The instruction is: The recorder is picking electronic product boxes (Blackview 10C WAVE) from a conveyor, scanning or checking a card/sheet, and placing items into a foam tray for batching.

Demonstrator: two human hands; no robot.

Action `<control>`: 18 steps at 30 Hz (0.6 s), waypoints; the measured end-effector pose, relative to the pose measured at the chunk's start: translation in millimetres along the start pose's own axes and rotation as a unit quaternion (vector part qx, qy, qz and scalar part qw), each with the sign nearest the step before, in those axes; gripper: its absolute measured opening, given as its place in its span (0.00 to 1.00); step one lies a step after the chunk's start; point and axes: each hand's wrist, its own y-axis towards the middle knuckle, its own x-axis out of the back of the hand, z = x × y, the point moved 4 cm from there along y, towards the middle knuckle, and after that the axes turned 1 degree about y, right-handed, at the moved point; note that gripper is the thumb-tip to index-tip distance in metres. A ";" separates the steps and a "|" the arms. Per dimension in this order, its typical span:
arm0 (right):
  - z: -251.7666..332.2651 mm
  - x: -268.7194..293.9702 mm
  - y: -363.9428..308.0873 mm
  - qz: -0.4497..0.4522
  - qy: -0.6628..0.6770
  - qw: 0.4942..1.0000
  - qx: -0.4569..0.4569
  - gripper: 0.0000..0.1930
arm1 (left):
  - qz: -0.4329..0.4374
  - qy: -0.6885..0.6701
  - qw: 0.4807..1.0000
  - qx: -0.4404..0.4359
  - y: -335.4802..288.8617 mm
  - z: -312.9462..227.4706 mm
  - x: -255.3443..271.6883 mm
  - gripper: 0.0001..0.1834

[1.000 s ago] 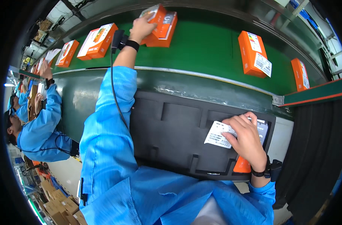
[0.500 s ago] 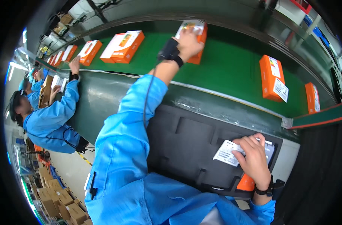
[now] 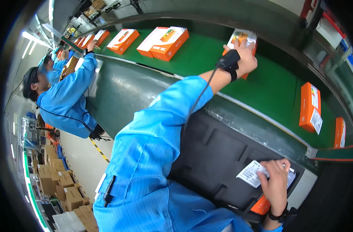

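My left hand, a dark strap on its wrist, lies over an orange-and-white box on the green belt. Its fingers are spread across the printed top and reach toward the box's sides; the hand hides much of it. Lower right, my right hand is closed on a white printed label sheet, pinched between thumb and fingers. Under that hand, part of an orange box shows in a black moulded tray. Pale paper lies just beyond the fingers.
More orange-and-white boxes stand along the green belt. One box at right has a white label hanging over its edge. A co-worker in blue works at the left. Cardboard cartons are stacked on the floor.
The view has swung, so the boxes, tray and co-worker all appear farther right. My left hand stays on its box, and my right hand keeps hold of the label sheet.
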 end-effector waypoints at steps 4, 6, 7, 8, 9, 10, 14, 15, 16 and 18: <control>5.6 -0.1 2.8 -0.011 0.024 1.000 -0.006 0.08 | -0.037 -0.004 0.999 0.016 7.6 10.2 -5.9 0.31; 4.0 2.9 3.9 -0.003 0.017 1.000 -0.016 0.09 | -0.027 0.013 0.999 0.012 8.9 8.0 1.2 0.32; 4.9 3.0 3.5 -0.003 0.030 1.000 0.002 0.09 | -0.021 0.049 0.999 0.002 7.4 5.0 0.7 0.31; 4.8 4.2 2.9 -0.003 0.044 0.999 0.020 0.09 | -0.015 0.085 0.996 -0.008 5.4 0.5 -1.0 0.31; 4.3 5.9 2.5 0.001 0.038 0.999 0.024 0.10 | 0.009 0.102 0.994 -0.027 1.7 -7.7 0.4 0.31; 2.4 8.1 1.8 -0.006 0.040 0.999 0.006 0.10 | 0.027 0.135 0.990 -0.037 0.7 -18.6 -3.8 0.30; 0.9 5.0 0.1 -0.012 0.043 0.998 0.040 0.11 | 0.028 0.056 0.996 -0.055 15.6 5.0 -33.2 0.33; -1.4 6.9 -2.3 -0.014 0.046 0.998 0.038 0.11 | 0.029 0.054 0.996 -0.059 14.7 0.1 -39.1 0.33; -1.9 7.4 -3.4 -0.016 0.049 0.998 0.040 0.11 | 0.028 0.052 0.996 -0.060 13.6 -1.7 -42.4 0.33; -4.5 8.4 -8.9 -0.028 0.059 0.998 0.022 0.11 | 0.033 0.120 0.991 -0.054 -8.6 -30.1 -38.6 0.34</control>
